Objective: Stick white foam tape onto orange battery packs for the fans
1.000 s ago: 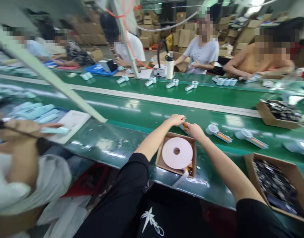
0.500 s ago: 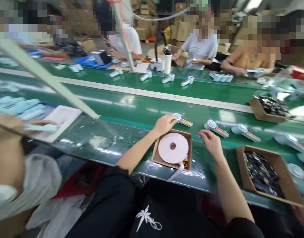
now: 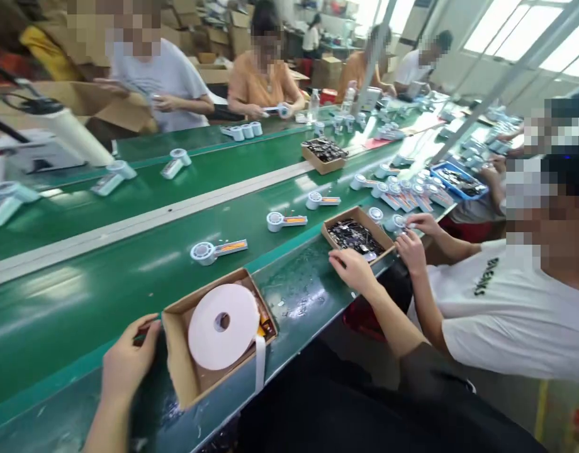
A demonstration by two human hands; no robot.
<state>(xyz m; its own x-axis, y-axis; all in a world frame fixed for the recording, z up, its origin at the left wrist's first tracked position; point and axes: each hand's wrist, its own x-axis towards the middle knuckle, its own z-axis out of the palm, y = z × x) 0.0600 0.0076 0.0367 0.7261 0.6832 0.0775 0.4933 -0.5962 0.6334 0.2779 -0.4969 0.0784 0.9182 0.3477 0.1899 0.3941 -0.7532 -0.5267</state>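
Observation:
My left hand (image 3: 129, 358) is beside the left wall of a cardboard box (image 3: 179, 365), its fingers bent with a gap to the thumb and nothing seen between them. In that box lies a large white roll of tape (image 3: 207, 343), a loose strip hanging over the front edge. My right hand (image 3: 353, 270) is at the near corner of a second cardboard box (image 3: 381, 234) full of small dark parts (image 3: 353, 236). Its fingertips are drawn together; whatever they may hold is hidden. Closest on the belt is a light-blue handheld fan part (image 3: 204, 253) with an orange strip in its handle.
More fan parts (image 3: 287, 221) lie along the green conveyor belt (image 3: 143, 251). To my right a co-worker's hands (image 3: 412, 248) handle a fan piece. Beyond the white divider (image 3: 237, 189) sits another box of parts (image 3: 323, 162), with people across the line.
The view has swung to the right. My left hand has left the fan part on the belt and come down beside the tape box. My right hand has moved to the parts box.

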